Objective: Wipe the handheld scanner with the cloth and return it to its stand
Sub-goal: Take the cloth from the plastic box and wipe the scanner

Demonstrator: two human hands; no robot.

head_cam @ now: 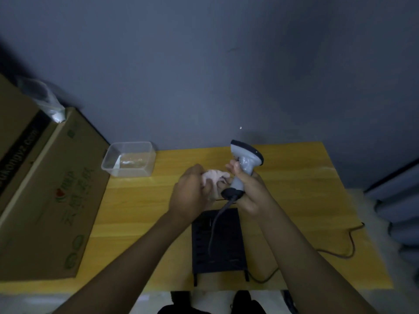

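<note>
My right hand grips the handle of a grey handheld scanner with a dark head, held upright above the yellow wooden table. Its grey cable hangs from the dark base of the handle. My left hand clutches a crumpled pale pink cloth pressed against the lower handle of the scanner. A black slotted stand lies on the table below both hands, near the front edge.
A clear plastic container sits at the table's back left. A large cardboard box covers the left side, with a plastic bag on top. A dark cable trails off the right of the table. A grey wall rises behind.
</note>
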